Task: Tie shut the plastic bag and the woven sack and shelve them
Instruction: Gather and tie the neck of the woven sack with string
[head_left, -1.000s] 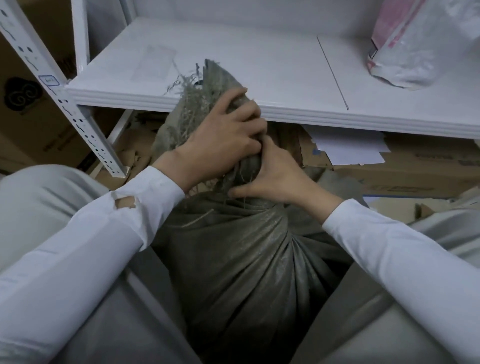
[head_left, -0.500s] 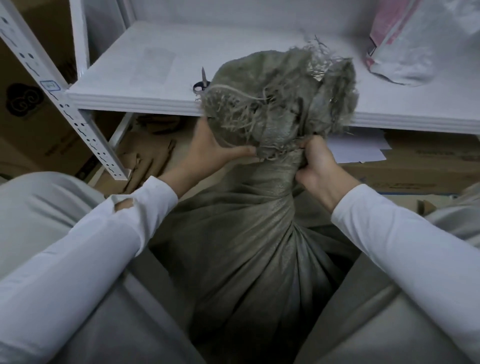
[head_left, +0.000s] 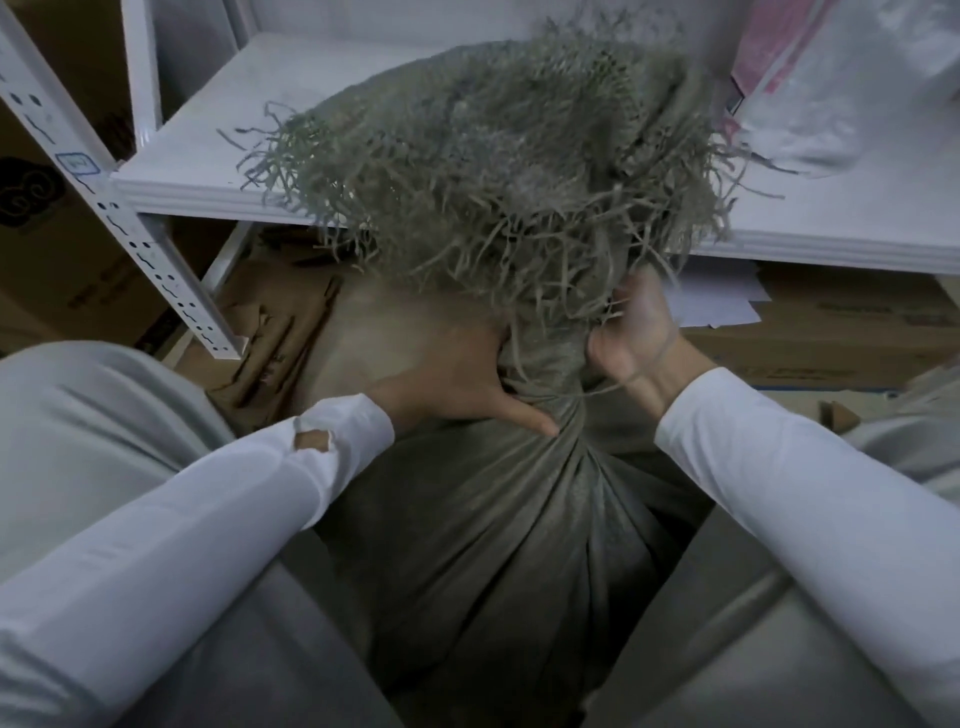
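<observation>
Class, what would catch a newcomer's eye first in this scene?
The frayed mouth of the woven sack fans out at centre, its neck pinched between the left hand and right hand. Behind, a plastic bag sits on the white shelf, upper right.

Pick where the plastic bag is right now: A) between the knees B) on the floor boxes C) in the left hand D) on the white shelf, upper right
D: the plastic bag lies on the white shelf at upper right, while both hands work the sack neck.
</observation>
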